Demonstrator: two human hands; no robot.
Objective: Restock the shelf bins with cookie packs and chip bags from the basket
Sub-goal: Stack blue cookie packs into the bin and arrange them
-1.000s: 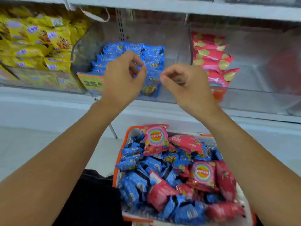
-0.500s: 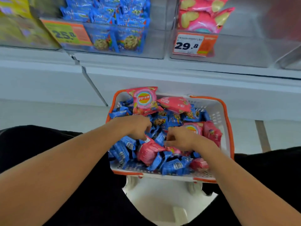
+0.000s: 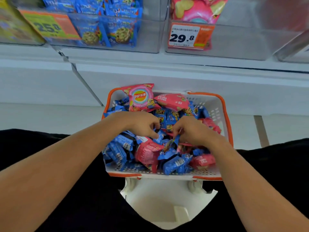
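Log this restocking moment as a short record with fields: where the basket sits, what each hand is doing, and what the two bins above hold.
basket: white with orange rim, on a white stand below the shelf, full of blue and pink packs
left hand: pinching a blue cookie pack
right hand: pinching another blue pack
left bin: blue cookie packs, tag blurred
right bin: pink chip bags, tag reads 29.8
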